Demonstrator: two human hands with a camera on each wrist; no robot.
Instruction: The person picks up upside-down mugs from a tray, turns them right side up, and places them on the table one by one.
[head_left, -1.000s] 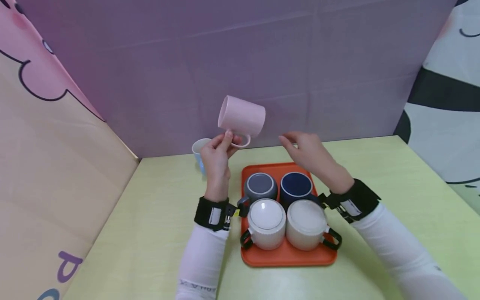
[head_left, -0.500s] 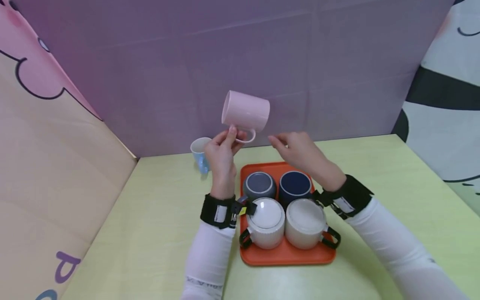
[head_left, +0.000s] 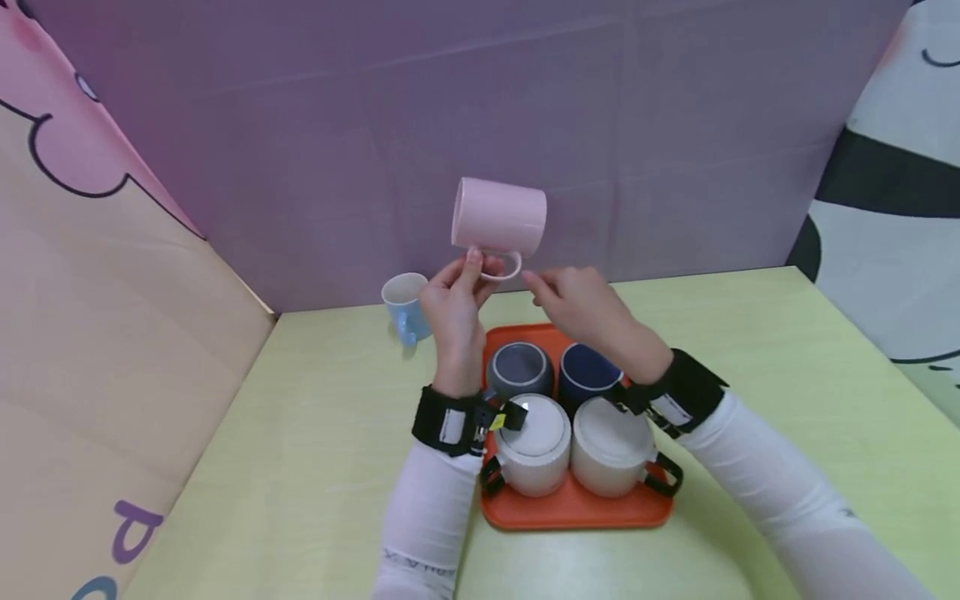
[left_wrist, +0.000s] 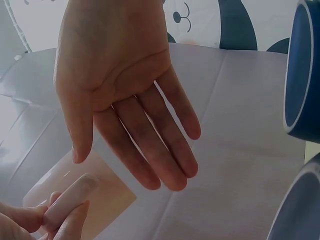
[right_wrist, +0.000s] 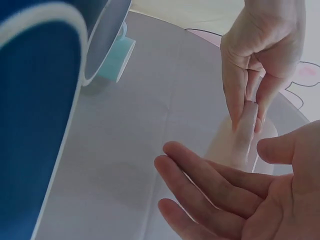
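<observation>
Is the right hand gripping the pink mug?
No: the right hand is open with straight fingers just beside the pink mug, which the left hand alone pinches by its handle.

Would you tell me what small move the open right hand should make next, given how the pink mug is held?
Probably bring the right hand up to cup the pink mug. The left hand only pinches its handle, the mug hangs on its side in the air above the orange tray, and the right hand's fingers are straight, just below it.
</observation>
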